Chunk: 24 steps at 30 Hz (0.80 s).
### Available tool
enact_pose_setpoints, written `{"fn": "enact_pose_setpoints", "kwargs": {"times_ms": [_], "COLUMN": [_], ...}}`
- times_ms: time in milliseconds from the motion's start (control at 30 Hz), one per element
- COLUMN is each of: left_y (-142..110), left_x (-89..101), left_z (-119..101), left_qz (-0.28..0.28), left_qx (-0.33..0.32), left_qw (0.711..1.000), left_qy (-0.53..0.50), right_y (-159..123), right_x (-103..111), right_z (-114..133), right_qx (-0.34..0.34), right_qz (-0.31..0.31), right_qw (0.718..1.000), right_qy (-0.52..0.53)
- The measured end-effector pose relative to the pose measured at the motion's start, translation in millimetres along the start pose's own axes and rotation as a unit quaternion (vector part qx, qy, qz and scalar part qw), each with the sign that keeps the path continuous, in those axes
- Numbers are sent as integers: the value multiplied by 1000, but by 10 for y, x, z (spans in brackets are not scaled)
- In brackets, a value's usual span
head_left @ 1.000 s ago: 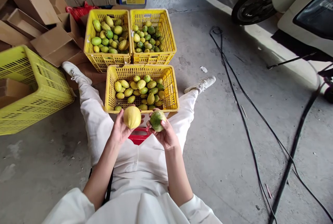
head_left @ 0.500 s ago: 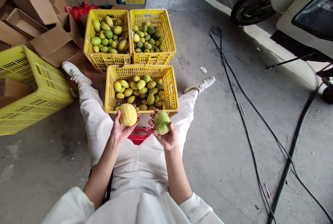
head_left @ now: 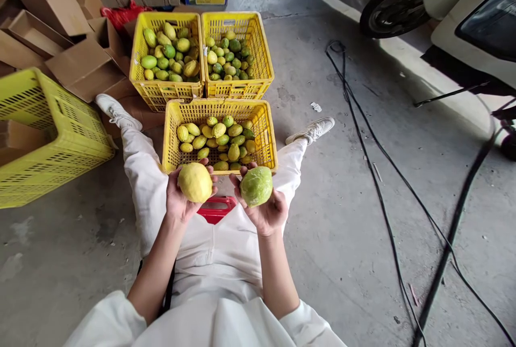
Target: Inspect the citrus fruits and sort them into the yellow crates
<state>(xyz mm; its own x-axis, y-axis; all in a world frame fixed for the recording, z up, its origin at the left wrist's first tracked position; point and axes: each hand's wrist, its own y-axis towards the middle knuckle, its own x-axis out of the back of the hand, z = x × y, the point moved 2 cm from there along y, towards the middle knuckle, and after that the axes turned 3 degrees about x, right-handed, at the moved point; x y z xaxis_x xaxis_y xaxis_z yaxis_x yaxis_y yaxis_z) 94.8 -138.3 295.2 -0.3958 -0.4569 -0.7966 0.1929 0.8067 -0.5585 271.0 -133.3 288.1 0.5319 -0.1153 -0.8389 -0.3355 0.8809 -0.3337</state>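
Note:
A yellow lemon (head_left: 195, 182) rests in my left hand (head_left: 178, 203), palm up with the fingers curled around its sides. My right hand (head_left: 269, 216) cradles a green lemon (head_left: 256, 186) with pale marks on its skin. Both hands are side by side above my lap, close to the near rim of a yellow crate (head_left: 220, 104) between my legs. Inside that crate lie several yellow and green lemons (head_left: 219, 130). Part of a red plastic seat (head_left: 217, 210) shows below the hands.
Behind stand two more yellow crates, the left one (head_left: 151, 88) and the right one (head_left: 237, 89), holding lemons. A larger yellow-green crate (head_left: 76, 159) and cardboard boxes (head_left: 83, 65) are at left. Black cables (head_left: 377, 183) cross the floor at right, near a scooter (head_left: 475, 35).
My right hand has turned and opened its palm upward, rolling the green lemon to show another side. My left hand has shifted slightly left with the yellow lemon.

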Motion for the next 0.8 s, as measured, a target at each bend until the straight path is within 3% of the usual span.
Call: {"fn": "enact_pose_setpoints", "kwargs": {"times_ms": [200, 400, 500, 667, 800], "left_y": [63, 88, 43, -8, 39], "left_x": [79, 72, 26, -90, -71], "left_z": [94, 119, 79, 73, 160], "left_qz": [-41, -73, -91, -54, -47], "left_qx": [8, 25, 17, -10, 26], "left_qw": [999, 995, 995, 997, 996], "left_qy": [19, 56, 37, 61, 74], "right_y": [55, 64, 44, 37, 80], "right_x": [87, 42, 7, 42, 67], "right_z": [-151, -80, -23, -20, -72], "right_qx": [-41, -21, -6, 44, 14], "right_qz": [48, -34, -44, -36, -3], "right_qw": [997, 999, 999, 998, 999], "right_qy": [50, 4, -22, 4, 39]}}
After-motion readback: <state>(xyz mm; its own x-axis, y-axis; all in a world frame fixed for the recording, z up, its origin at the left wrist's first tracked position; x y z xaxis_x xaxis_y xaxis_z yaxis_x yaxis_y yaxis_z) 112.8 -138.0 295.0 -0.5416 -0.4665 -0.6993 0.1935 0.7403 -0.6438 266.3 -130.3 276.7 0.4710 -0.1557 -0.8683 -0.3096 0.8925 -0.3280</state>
